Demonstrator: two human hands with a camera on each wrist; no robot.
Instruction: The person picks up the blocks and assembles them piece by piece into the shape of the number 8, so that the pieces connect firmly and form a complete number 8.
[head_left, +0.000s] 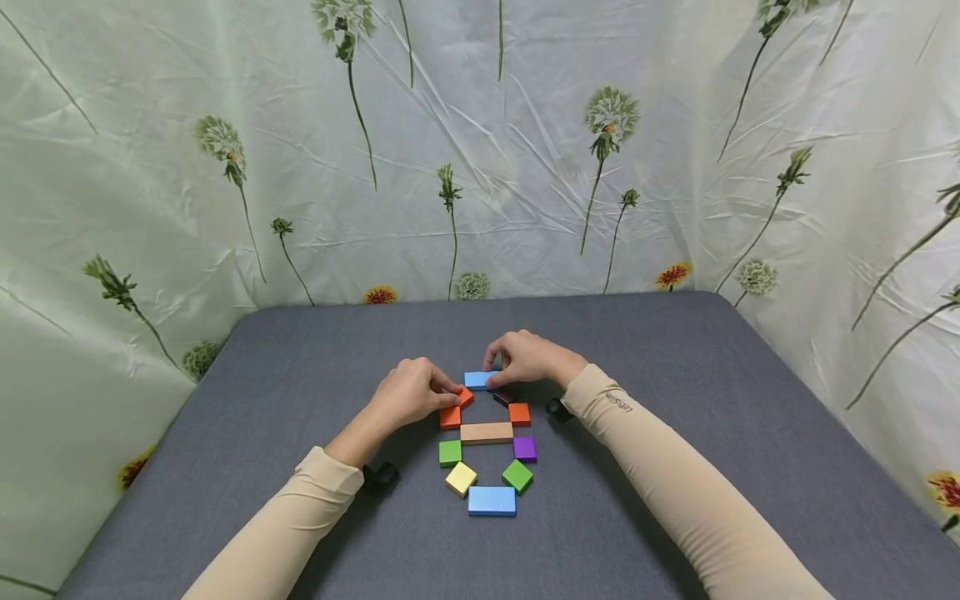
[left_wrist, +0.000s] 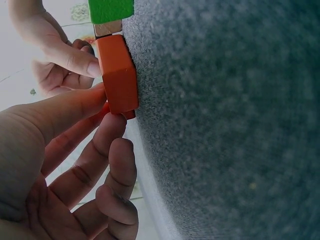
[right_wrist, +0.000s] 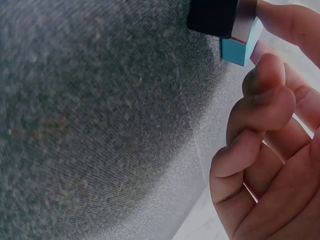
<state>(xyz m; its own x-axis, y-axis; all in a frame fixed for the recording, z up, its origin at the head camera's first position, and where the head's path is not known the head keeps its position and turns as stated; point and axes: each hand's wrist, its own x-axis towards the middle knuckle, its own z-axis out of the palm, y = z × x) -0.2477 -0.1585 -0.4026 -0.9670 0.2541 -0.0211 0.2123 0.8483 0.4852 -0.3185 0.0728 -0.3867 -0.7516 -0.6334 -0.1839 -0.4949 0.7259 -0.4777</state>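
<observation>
Small coloured wooden blocks form a closed outline with a crossbar on the table. My left hand (head_left: 411, 393) pinches a tilted orange block (head_left: 467, 397) at the upper left of the outline, just above a second orange block (head_left: 450, 418). At the top, my right hand (head_left: 528, 357) holds a long blue block (head_left: 475, 380) between thumb and index finger, partly covering it. Below the right fingers lies a dark block (head_left: 502, 399), slanted above an orange block (head_left: 519, 414) on the right. In the right wrist view the dark block (right_wrist: 212, 17) overlaps the blue block (right_wrist: 234, 51).
A tan plank (head_left: 487, 432) crosses the middle. Below it come a green block (head_left: 450, 452), a purple block (head_left: 525, 448), a turned yellow block (head_left: 461, 478), a turned green block (head_left: 517, 477) and a blue block (head_left: 492, 501). Floral curtain (head_left: 540, 208) borders the grey table (head_left: 315, 350).
</observation>
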